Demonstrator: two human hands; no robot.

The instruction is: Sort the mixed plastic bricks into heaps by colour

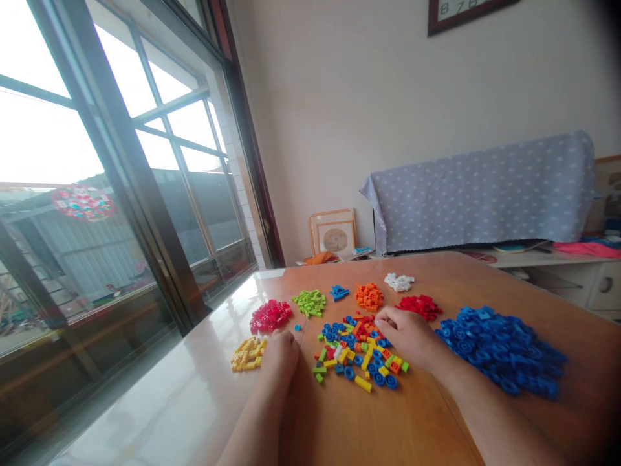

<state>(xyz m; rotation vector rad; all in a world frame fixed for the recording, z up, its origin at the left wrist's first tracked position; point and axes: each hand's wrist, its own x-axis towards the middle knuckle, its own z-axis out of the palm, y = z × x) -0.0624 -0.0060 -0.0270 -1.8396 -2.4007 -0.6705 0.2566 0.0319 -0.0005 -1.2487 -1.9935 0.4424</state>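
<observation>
Forearms [257,414], room between | left hand [281,353] edging yellow bricks [247,354] | right hand [402,331], mixed bricks [367,358]

Daylight from left window [140,155], blown out; glare across tabletop [179,382]; right corners dark.

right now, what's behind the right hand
Beyond the right hand, a pile of red bricks shows, with white bricks farther back. The hand seems to cover part of that pile's near edge; whatever else lies directly behind it cannot be seen.
</observation>
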